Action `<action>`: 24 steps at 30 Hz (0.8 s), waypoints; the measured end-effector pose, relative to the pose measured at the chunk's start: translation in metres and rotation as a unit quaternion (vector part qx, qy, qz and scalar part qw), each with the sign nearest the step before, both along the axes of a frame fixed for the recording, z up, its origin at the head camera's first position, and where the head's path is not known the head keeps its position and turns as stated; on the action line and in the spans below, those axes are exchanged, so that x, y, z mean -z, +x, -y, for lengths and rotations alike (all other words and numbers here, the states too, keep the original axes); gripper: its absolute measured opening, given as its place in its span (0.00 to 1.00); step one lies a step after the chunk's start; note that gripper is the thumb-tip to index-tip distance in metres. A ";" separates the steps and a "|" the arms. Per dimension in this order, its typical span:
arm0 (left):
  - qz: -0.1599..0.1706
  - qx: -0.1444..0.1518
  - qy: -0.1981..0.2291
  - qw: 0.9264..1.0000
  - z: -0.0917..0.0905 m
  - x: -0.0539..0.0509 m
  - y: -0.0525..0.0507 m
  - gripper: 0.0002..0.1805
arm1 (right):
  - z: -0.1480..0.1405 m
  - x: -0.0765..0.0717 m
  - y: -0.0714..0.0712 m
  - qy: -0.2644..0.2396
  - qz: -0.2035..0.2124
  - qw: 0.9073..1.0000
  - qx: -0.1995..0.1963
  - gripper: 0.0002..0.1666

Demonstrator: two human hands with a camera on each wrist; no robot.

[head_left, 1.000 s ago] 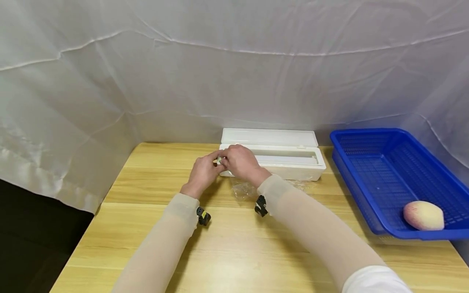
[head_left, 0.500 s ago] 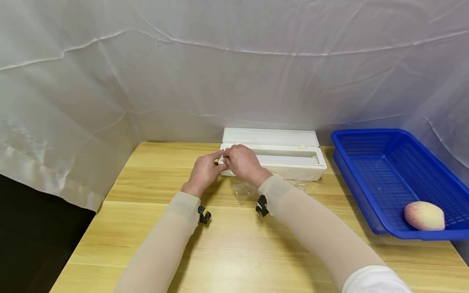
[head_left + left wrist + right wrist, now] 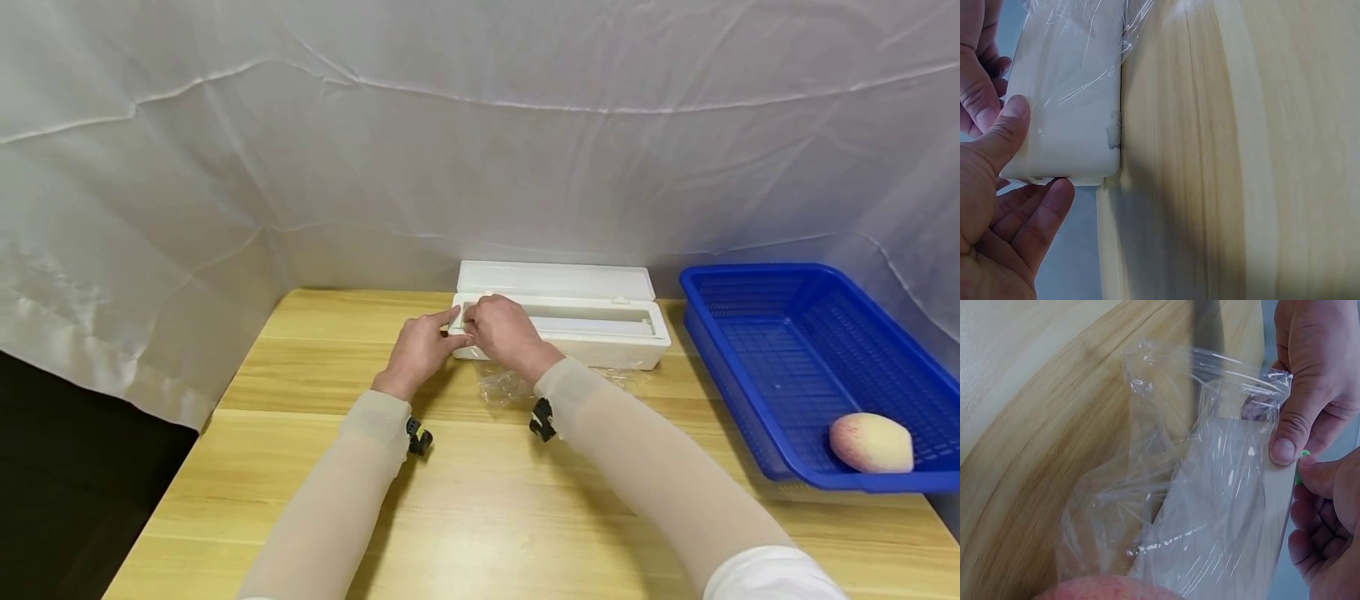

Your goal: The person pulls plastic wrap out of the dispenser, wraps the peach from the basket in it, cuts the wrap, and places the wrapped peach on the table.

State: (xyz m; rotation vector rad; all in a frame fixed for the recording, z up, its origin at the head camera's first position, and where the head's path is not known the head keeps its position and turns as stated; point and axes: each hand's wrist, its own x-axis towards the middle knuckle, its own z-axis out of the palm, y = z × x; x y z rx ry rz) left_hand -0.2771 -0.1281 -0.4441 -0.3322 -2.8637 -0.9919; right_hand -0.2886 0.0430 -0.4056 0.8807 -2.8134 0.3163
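A long white cling film box stands at the back of the table, its lid raised behind it. Inside lies a pale roll, and clear film hangs crumpled down the front. My left hand grips the box's left end, thumb on the front wall and fingers at the end face. Beside it, my right hand bends over the open top near that end. In the right wrist view, a small green piece shows at the right thumb tip, pinched there; most of it is hidden.
A blue plastic basket stands on the right side of the table with a peach in its near corner. Pale cloth hangs close behind the box. The wooden table ends at the left.
My right hand has shifted slightly right, its fingertips parting from the left hand's. The small pale-green piece between the hands has gone down to the box's left end. The left hand has barely moved.
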 end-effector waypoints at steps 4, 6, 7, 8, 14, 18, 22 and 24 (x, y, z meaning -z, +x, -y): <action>-0.003 0.001 0.001 1.000 0.000 0.001 0.000 0.38 | -0.002 0.000 0.001 0.002 0.001 1.000 -0.001 0.08; -0.004 0.002 0.001 1.000 0.000 0.002 0.000 0.39 | -0.003 0.000 0.001 0.002 0.001 1.000 0.000 0.08; -0.005 0.003 0.002 1.000 -0.001 0.002 0.000 0.39 | -0.004 -0.001 0.001 0.003 0.002 1.000 0.001 0.08; -0.005 0.004 0.003 1.000 -0.001 0.002 0.000 0.39 | -0.005 -0.001 0.001 0.004 0.004 1.000 0.002 0.08; -0.002 0.000 0.006 1.000 -0.002 0.002 0.000 0.39 | -0.008 -0.002 0.002 0.006 0.012 1.000 0.000 0.08; -0.003 0.001 0.003 1.000 -0.001 0.002 0.000 0.39 | -0.009 -0.002 0.001 0.006 0.014 1.000 -0.003 0.08; 0.000 -0.002 -0.001 1.000 0.001 0.002 0.000 0.39 | -0.012 -0.002 0.001 0.008 0.015 1.000 -0.005 0.07; 0.001 -0.006 -0.002 1.000 0.001 0.002 0.000 0.39 | -0.014 -0.002 0.001 0.008 0.019 1.000 -0.005 0.08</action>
